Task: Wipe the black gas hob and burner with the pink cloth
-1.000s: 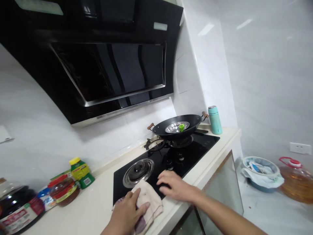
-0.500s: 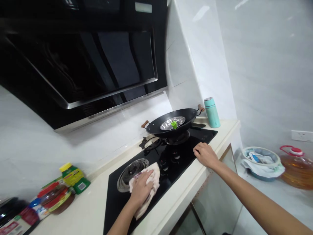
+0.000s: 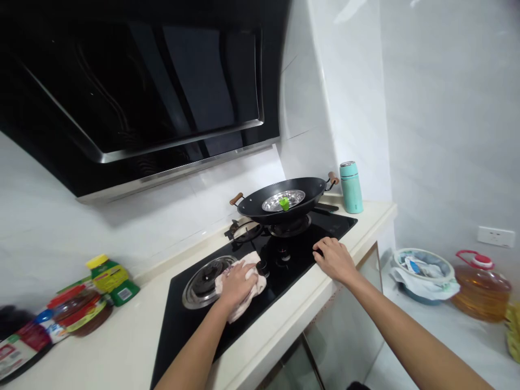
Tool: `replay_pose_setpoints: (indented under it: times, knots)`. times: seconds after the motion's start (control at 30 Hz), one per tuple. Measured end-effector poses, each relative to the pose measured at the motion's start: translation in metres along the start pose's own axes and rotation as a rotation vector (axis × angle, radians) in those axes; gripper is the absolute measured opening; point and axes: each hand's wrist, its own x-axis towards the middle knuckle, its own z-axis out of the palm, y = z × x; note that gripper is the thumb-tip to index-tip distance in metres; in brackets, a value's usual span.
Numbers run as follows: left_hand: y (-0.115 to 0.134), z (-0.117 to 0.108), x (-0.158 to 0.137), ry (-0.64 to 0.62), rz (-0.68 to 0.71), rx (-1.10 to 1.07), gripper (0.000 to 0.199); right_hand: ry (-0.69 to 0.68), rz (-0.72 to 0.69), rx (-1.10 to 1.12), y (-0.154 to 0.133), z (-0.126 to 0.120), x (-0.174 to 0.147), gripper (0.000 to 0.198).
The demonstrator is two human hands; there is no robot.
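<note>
My left hand (image 3: 239, 283) presses a pale pink cloth (image 3: 248, 304) onto the black glass cooktop (image 3: 190, 330). Its fingers are closed over the cloth, between the left burner (image 3: 207, 281) and a black control knob (image 3: 263, 267). Along the cooktop's front edge, my right hand (image 3: 333, 260) rests with its fingers loosely curled and nothing seen in them. A second knob (image 3: 283, 253) lies to its left. Behind the hands a black wok (image 3: 254, 206) with wooden handles sits over the right burner, holding a shiny metal steamer plate (image 3: 298, 196) with a green piece (image 3: 284, 203) on it.
A black range hood (image 3: 162, 97) hangs over the cooktop. A turquoise bottle (image 3: 351, 189) stands at the back right. Jars and a green container (image 3: 116, 281) line the left counter. A lined bin (image 3: 422, 271) and an oil jug (image 3: 481, 292) are at the right.
My left hand has slid the cloth toward the knobs, and the cloth looks more bunched. My right hand stays at the cooktop's edge. The whole view has shifted slightly.
</note>
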Motion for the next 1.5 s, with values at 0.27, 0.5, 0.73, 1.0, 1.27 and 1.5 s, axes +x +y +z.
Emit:
replay_pose_setpoints:
  times: [0.27,0.5,0.73,1.0,1.27,1.5]
  knots:
    - [0.020,-0.010,-0.100,0.029,0.128,-0.003,0.054,0.000,-0.003,-0.018,-0.005,0.000,-0.002,0.027]
    - [0.063,0.005,-0.106,0.042,0.282,-0.031,0.044,0.024,-0.005,-0.015,-0.006,0.001,-0.002,0.024]
    - [0.131,0.034,-0.059,-0.169,0.162,-0.052,0.077,0.033,-0.008,-0.050,-0.002,0.005,-0.001,0.025]
    - [0.157,0.046,-0.044,-0.178,0.146,-0.068,0.091,0.009,-0.025,-0.058,0.008,0.008,-0.001,0.037]
    - [0.115,0.051,-0.112,0.070,0.352,-0.049,0.067,-0.009,-0.014,-0.054,0.012,0.012,0.000,0.036]
    - [0.042,0.039,-0.176,0.297,0.417,0.196,0.070,-0.053,-0.010,-0.076,0.011,0.008,-0.001,0.039]
